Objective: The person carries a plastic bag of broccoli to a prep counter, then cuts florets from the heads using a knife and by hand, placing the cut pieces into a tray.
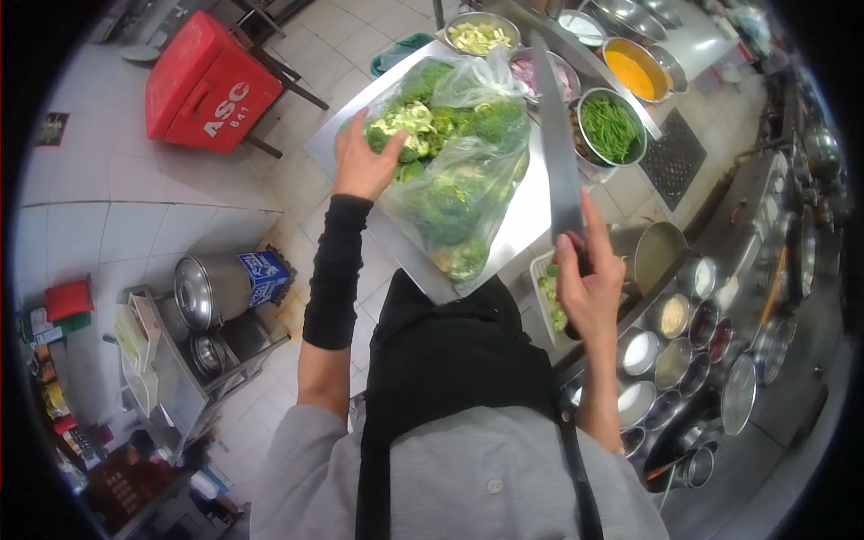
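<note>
My left hand (364, 157), its fingers spread, rests at the near-left side of a heap of broccoli (409, 126). Part of that broccoli lies in a clear plastic bag (459, 189), which sprawls over a steel table (529, 216). In my right hand (589, 274) is the handle of a large knife (560, 153). The blade points up and away, to the right of the bag, and seems to be held above the table's right side. My right fingers wrap the handle, with one finger stretched along it.
Bowls of chopped green vegetable (612, 126), pale chopped pieces (479, 36) and orange liquid (634, 70) stand beyond the table. A basket (547, 288) with green pieces is below my right hand. Several seasoning bowls (673, 315) line the right counter. A red box (211, 85) stands left.
</note>
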Available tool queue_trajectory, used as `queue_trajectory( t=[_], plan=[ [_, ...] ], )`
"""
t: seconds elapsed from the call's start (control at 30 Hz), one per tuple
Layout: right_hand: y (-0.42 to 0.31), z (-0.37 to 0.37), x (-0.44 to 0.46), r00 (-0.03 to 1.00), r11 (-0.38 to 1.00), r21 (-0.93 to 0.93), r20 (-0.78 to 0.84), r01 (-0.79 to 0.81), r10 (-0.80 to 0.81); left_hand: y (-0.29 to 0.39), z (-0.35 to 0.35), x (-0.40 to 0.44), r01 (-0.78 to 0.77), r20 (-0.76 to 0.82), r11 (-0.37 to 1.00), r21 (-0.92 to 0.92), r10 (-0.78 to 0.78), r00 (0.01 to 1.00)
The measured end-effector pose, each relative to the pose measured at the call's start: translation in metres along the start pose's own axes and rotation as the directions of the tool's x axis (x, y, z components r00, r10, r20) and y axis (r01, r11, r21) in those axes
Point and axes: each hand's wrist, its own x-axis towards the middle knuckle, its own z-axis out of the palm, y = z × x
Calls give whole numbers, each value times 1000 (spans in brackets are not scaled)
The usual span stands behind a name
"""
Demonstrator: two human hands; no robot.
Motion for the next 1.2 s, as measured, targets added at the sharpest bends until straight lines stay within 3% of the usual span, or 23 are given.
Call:
queue_trajectory(
  t=[0.13, 0.23, 0.33, 0.4, 0.5, 0.53, 0.63, 0.73, 0.83, 0.93, 1.03, 1.2],
  plan=[
    [-10, 35, 4, 995, 998, 58, 98, 10, -16, 11, 16, 8, 135, 164, 952, 274, -185, 969],
    [-17, 44, 0, 991, 999, 34, 134, -8, 4, 1, 36, 0, 119, 74, 962, 246, -141, 987],
    [-15, 46, -7, 988, 999, 13, 148, -47, 45, -7, 38, 0, 8, -52, 995, 104, -2, 999],
    [-8, 44, -13, 973, 985, 4, 155, -171, 168, -4, 30, -1, -60, -148, 994, 94, 73, 986],
    [-5, 39, -15, 945, 954, 45, 162, -296, 285, 21, -3, 2, -35, -153, 999, 18, 37, 987],
    [-10, 38, -13, 939, 948, 57, 169, -312, 299, 26, -12, 4, 6, -98, 1000, -31, -9, 995],
    [-23, 37, -5, 929, 947, 40, 210, -318, 303, 17, -26, 9, 97, 203, 992, 75, -111, 973],
    [-29, 39, 1, 916, 959, -39, 287, -281, 280, 25, -36, -1, 198, 264, 979, -49, -178, 948],
    [-39, 44, 5, 901, 963, -79, 341, -258, 269, -1, -14, -20, -167, 64, 984, -63, 171, 983],
    [-35, 50, 6, 926, 984, -50, 333, -171, 178, 21, -8, -46, -241, -45, 948, 206, 255, 966],
    [-37, 49, 8, 935, 982, -45, 301, -185, 190, 21, -5, -47, -187, -15, 981, 47, 188, 982],
    [-23, 39, 14, 977, 993, -58, 181, -105, 114, 16, 3, -8, -106, -42, 993, -44, 104, 994]
  ],
)
